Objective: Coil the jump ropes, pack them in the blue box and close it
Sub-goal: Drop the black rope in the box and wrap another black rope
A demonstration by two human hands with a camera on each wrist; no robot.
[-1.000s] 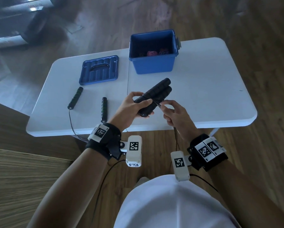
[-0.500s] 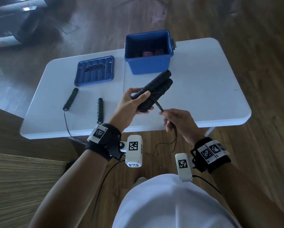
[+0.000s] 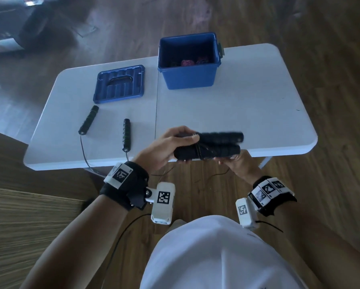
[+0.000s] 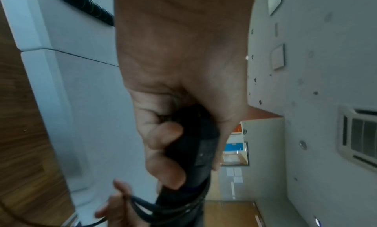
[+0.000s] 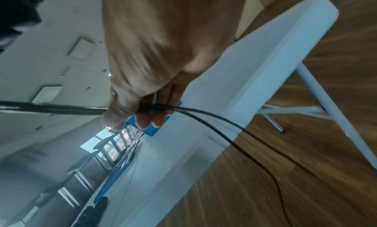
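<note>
My left hand (image 3: 174, 142) grips two black foam rope handles (image 3: 218, 146) side by side, level above the table's near edge; the same handles (image 4: 195, 151) fill its palm in the left wrist view. A few turns of thin black cord (image 3: 200, 151) go round them. My right hand (image 3: 235, 163) is just under the handles' right end and pinches the doubled cord (image 5: 195, 112), which trails down to the floor. The open blue box (image 3: 188, 61) stands at the table's far side with pink and dark things inside. Its blue lid (image 3: 119, 83) lies flat to its left.
A second jump rope lies on the white folding table (image 3: 248, 113), left of my hands: two black handles (image 3: 88, 119) (image 3: 126, 134) with cord hanging over the near edge. Wood floor lies all around, with dark furniture at the far left.
The handles have swung from pointing up-right to lying level. My right hand has gone from below-left of them to under their right end, carrying the cord around them.
</note>
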